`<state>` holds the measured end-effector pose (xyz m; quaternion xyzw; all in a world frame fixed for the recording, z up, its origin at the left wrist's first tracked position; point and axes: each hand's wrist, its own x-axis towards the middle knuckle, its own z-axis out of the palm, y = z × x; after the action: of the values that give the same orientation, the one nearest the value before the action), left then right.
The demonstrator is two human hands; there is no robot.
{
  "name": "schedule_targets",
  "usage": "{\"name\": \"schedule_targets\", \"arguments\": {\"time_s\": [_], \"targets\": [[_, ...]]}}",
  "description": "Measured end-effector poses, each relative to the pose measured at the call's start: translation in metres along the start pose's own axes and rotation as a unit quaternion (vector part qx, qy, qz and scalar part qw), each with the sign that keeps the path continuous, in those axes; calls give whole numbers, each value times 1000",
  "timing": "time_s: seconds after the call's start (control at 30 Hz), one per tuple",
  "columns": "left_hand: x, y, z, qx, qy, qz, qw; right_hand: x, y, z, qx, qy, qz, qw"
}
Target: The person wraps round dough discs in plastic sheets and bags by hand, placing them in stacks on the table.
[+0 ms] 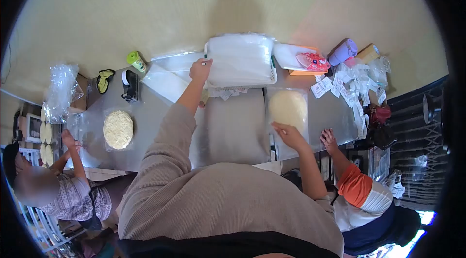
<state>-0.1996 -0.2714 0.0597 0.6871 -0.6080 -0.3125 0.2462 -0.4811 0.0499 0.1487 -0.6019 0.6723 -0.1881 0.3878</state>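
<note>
My left hand is closed at the left rim of a white basket. In that basket lies a stack of clear plastic bags. My right hand is bent over the lower left edge of a clear plastic bag, its fingers pressed together there. Inside this bag is a round, flat, pale yellow disc, perhaps dough. Another bagged disc, with a rougher crumbly top, rests on the steel table to the left.
A tape dispenser, a green-lidded container and plastic sheets stand left. Paper slips, a purple tumbler and an orange tray lie right. A co-worker's hand touches the table at right; another person works at left.
</note>
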Motion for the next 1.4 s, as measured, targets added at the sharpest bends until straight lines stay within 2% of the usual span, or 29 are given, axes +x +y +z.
{"name": "schedule_targets", "arguments": {"time_s": [0.03, 0.07, 0.13, 0.23, 0.33, 0.43, 0.53, 0.6, 0.63, 0.7, 0.73, 0.8, 0.87, 0.93, 1.03, 1.07, 1.17, 1.3, 1.4], "targets": [[-18, 18, -12, 45, 62, 42, 996, 2, 0, 3, 33, -41, 20, 998], [-20, 20, -13, -48, 37, 92, 994, 6, -4, 3, 50, -31, 3, 998], [-28, 17, -19, -226, -13, 189, 956, 20, -11, -3, 54, 16, -7, 998], [-73, 53, -78, -303, -97, 170, 933, 59, -22, -6, 57, 134, -48, 988], [-96, 50, -121, -394, -121, 198, 889, 103, -56, 7, 319, 184, -101, 924], [-123, 41, -177, -431, -106, 156, 882, 129, -61, 26, 310, 31, -23, 950], [-122, -7, -221, -375, -54, 110, 919, 132, -103, 64, 281, 5, -112, 953], [-116, -51, -250, -352, -49, 64, 933, 124, -142, 83, 306, -86, -95, 943], [-114, -71, -255, -343, 32, 50, 938, 121, -159, 95, 316, -131, -87, 936], [-110, -122, -254, -317, 191, 17, 929, 125, -169, 139, 329, -128, -70, 933], [-102, -169, -249, -173, 277, 33, 945, 126, -177, 159, 334, -127, -62, 932], [-148, -168, -271, -245, 216, 43, 944, 115, -207, 190, 337, -144, -33, 930], [-195, -190, -264, -358, 15, 24, 933, 107, -230, 228, 339, -150, -24, 928], [-249, -170, -279, -282, -237, -91, 925, 102, -243, 272, 341, -146, -31, 928], [-288, -185, -268, -357, -209, -79, 907, 89, -283, 319, 291, -166, -34, 941], [-290, -189, -271, -367, -197, -85, 905, 82, -305, 326, 316, -175, -1, 932], [-294, -211, -297, -406, -173, -75, 894, 96, -318, 354, 307, -281, 44, 908], [-300, -256, -330, -403, -102, -64, 907, 100, -348, 381, 323, -312, -55, 892], [-310, -298, -363, -347, -109, -179, 914, 92, -361, 399, 336, -320, -108, 879]]}}
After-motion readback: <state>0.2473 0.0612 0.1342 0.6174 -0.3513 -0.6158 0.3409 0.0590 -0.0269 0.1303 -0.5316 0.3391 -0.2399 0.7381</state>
